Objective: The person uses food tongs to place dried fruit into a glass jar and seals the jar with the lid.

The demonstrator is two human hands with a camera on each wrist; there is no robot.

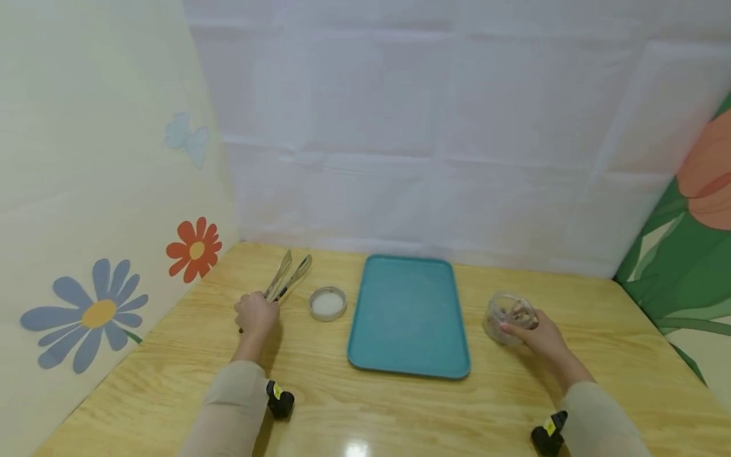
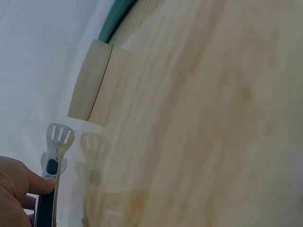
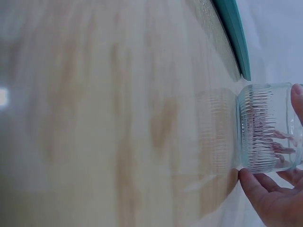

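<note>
My left hand [image 1: 257, 315] grips a pair of kitchen tongs [image 1: 301, 269] by the dark handle, at the left of the table. Their two arms stand spread apart and point toward the back wall; the left wrist view shows a slotted head [image 2: 60, 136]. At the right, my right hand [image 1: 541, 336] holds a clear glass jar [image 1: 495, 325], thumb at the rim and fingers round the side. The jar stands upright without a lid, its glass ribbed in the right wrist view. Small brownish pieces [image 3: 283, 147] lie inside it.
Between the hands a blue-green tray [image 1: 408, 317] lies flat on the wooden table [image 1: 320, 387]. A round lid [image 1: 328, 303] with a pale inside sits between the tongs and the tray. White cloth [image 1: 365, 127] hangs behind the table, and flower-printed panels stand at both sides.
</note>
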